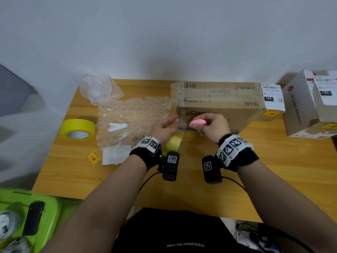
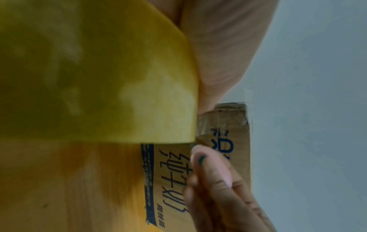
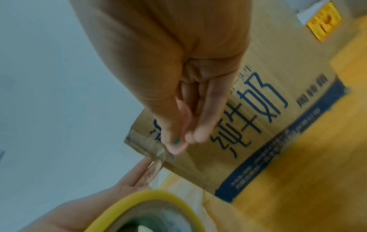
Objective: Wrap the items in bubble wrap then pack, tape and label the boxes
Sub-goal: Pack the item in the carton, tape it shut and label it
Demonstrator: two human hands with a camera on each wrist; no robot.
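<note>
A brown cardboard box (image 1: 218, 99) with blue print lies on the wooden table (image 1: 182, 189), clear tape across its top and a white shipping label at its right end. My left hand (image 1: 165, 126) holds a yellow tape roll (image 1: 173, 142) at the box's near left corner. A clear strip of tape (image 3: 157, 160) runs from the roll (image 3: 149, 208) to that corner (image 3: 139, 141). My right hand (image 1: 211, 125) grips a small pink cutter (image 1: 197, 123) against the box's front face, right beside the strip. In the left wrist view the roll (image 2: 99, 78) fills most of the frame.
A second yellow tape roll (image 1: 78, 129) stands at the table's left. Crumpled bubble wrap (image 1: 127, 114) with white paper strips (image 1: 117, 126) lies behind my left hand. A yellow sticker (image 1: 94, 157) and white backing paper (image 1: 114, 154) sit nearer. Labelled boxes (image 1: 310, 106) stand at right.
</note>
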